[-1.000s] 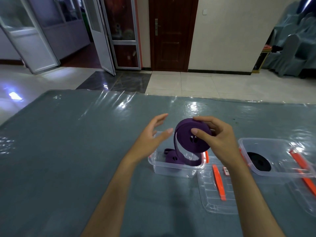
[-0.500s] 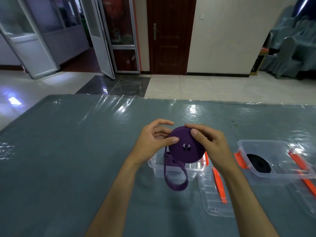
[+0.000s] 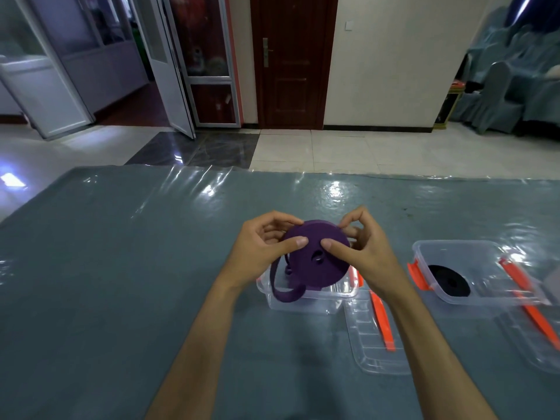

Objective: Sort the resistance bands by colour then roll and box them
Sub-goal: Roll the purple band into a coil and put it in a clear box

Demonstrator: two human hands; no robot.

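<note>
I saw the left hand (image 3: pixel 257 250) and the right hand (image 3: pixel 363 253) both pinching the purple band roll (image 3: pixel 318 256), thumbs on its flat face; it was held just above the clear box (image 3: pixel 306 301); a loose purple tail (image 3: pixel 285 291) hung into that box; far right, a black roll (image 3: pixel 448 280) sat in another box (image 3: pixel 485 268).

A grey-blue table (image 3: pixel 121 283) under clear film carries a box (image 3: pixel 306 301) below the hands, its lid (image 3: pixel 372 353) beside the right forearm, and another box (image 3: pixel 472 268) and lid (image 3: pixel 539 341) further right.
</note>
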